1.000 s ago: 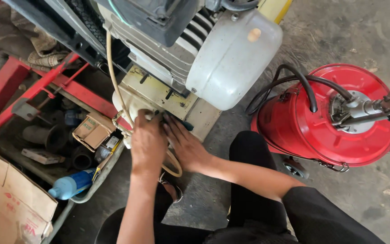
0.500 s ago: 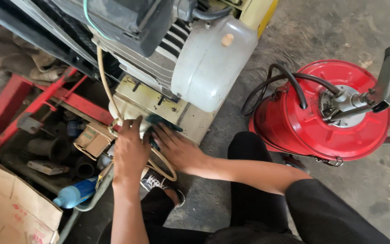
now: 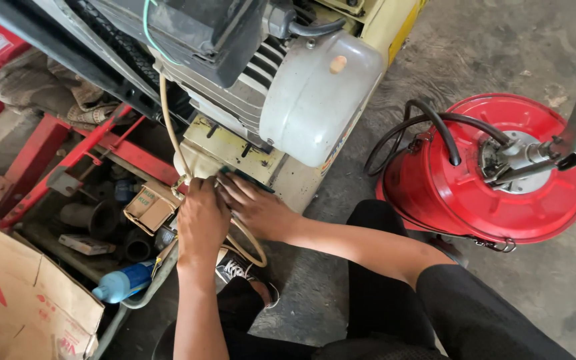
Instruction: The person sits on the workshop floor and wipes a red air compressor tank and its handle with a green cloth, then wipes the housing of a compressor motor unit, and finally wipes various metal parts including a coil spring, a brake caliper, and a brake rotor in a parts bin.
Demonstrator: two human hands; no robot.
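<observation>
Below a pale motor housing, two bare hands work at its base plate.
Left hand (image 3: 201,223) is curled shut over a cream hose (image 3: 168,127); right hand (image 3: 255,208) fingers lie flat on a dark pad (image 3: 245,180). Farther right stands a red drum (image 3: 488,180).

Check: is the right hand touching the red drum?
Apart. The head view shows the right hand at the cream machine base, with bare concrete floor between it and the red drum.
</observation>
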